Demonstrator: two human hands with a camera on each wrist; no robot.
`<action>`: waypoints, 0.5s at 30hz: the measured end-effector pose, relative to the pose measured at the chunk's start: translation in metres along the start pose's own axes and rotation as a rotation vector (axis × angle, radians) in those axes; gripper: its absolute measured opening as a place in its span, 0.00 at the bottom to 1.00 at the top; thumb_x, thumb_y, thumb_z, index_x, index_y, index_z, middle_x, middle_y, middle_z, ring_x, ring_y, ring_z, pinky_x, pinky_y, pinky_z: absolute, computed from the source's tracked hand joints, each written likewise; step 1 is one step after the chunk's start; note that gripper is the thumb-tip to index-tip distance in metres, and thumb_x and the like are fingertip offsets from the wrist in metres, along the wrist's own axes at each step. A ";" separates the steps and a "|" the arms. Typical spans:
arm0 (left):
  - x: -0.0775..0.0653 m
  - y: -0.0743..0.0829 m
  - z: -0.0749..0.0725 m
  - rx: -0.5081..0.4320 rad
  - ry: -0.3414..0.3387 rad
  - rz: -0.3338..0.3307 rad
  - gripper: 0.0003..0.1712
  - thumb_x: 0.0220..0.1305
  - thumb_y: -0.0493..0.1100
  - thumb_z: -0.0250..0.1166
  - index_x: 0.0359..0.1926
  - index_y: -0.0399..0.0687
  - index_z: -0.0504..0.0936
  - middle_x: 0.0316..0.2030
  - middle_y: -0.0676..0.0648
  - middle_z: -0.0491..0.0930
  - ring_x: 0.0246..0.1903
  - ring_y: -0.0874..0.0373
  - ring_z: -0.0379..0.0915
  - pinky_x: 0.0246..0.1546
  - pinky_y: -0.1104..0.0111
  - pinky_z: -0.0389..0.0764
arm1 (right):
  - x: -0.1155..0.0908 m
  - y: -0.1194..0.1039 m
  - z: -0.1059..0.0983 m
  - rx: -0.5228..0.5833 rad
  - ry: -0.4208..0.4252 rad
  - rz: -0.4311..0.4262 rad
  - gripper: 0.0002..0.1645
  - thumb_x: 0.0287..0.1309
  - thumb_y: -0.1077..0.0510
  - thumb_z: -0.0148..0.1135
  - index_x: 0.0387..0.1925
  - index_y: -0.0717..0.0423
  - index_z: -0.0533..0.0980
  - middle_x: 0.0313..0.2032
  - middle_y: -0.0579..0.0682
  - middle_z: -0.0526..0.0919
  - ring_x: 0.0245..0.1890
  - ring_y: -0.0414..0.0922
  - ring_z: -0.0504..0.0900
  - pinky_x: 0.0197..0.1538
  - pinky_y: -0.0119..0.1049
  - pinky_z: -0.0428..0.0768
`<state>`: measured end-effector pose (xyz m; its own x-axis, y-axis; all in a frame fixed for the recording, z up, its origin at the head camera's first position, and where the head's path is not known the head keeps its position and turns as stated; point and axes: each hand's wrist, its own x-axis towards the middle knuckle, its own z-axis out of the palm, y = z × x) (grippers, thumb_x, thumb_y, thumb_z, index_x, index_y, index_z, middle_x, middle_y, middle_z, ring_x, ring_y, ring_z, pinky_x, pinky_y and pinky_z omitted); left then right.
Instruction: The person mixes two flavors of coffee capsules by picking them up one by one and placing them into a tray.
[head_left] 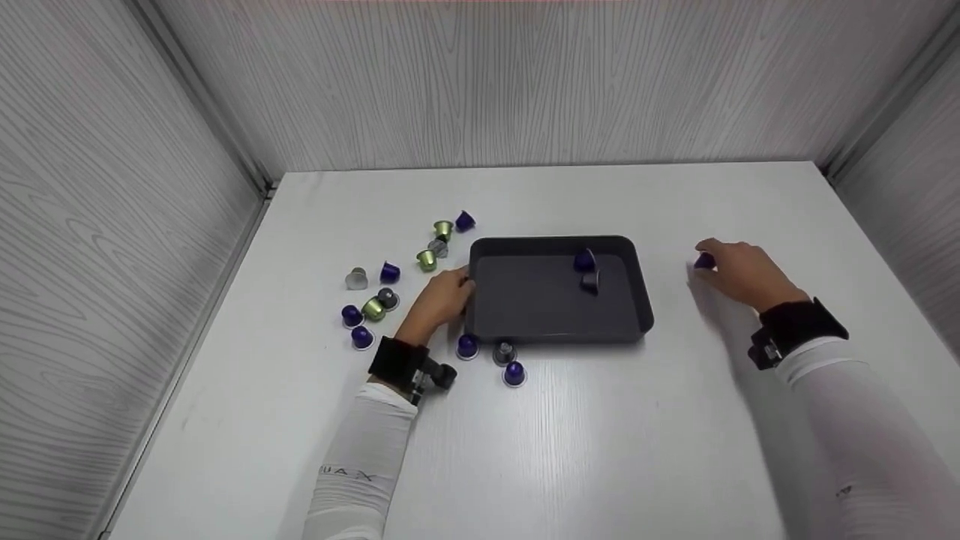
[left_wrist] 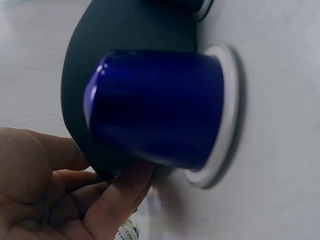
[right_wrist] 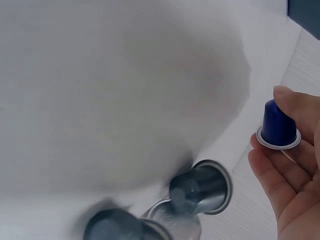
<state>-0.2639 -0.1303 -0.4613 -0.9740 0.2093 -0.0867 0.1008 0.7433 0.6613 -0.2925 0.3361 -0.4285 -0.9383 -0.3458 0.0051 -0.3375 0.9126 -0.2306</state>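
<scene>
A dark grey rectangular tray [head_left: 540, 300] lies on the white table, with a blue coffee capsule [head_left: 584, 260] and a grey coffee capsule [head_left: 590, 281] inside, near its right end. My left hand [head_left: 444, 296] grips the tray's left edge; in the left wrist view its thumb and fingers meet at the rim. Close to that camera, a blue capsule [left_wrist: 157, 107] stands beside the tray. Off to the right of the tray, my right hand [head_left: 746, 274] pinches a blue coffee capsule [right_wrist: 278, 125] between thumb and fingers.
Several blue, green and grey capsules [head_left: 373, 308] are scattered left of the tray. Two blue capsules and a grey capsule [head_left: 505, 352] sit by its front edge. Dark grey capsules [right_wrist: 201, 187] appear low in the right wrist view. Wood-grain panels [head_left: 525, 82] enclose the table.
</scene>
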 end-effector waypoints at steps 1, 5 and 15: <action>0.000 -0.001 0.000 0.000 -0.001 0.002 0.25 0.74 0.41 0.47 0.68 0.40 0.69 0.47 0.38 0.80 0.40 0.47 0.75 0.48 0.57 0.74 | 0.001 -0.001 0.000 -0.002 0.002 -0.004 0.27 0.64 0.59 0.60 0.60 0.70 0.69 0.49 0.71 0.79 0.49 0.67 0.77 0.53 0.60 0.73; -0.001 -0.001 0.000 0.001 -0.013 0.008 0.25 0.74 0.41 0.47 0.69 0.41 0.68 0.45 0.39 0.80 0.38 0.48 0.75 0.45 0.57 0.74 | 0.006 -0.008 0.000 -0.002 0.001 -0.004 0.27 0.64 0.59 0.62 0.59 0.70 0.70 0.49 0.70 0.79 0.49 0.68 0.77 0.53 0.60 0.73; -0.002 -0.001 -0.002 0.001 -0.009 0.005 0.24 0.74 0.41 0.47 0.67 0.40 0.71 0.42 0.39 0.80 0.36 0.49 0.75 0.42 0.58 0.75 | 0.019 -0.025 -0.003 0.035 0.010 -0.010 0.27 0.64 0.58 0.62 0.59 0.71 0.71 0.52 0.70 0.77 0.53 0.66 0.75 0.56 0.59 0.71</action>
<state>-0.2626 -0.1327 -0.4603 -0.9717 0.2183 -0.0900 0.1057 0.7428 0.6611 -0.3020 0.3071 -0.4196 -0.9357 -0.3524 0.0174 -0.3442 0.9010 -0.2642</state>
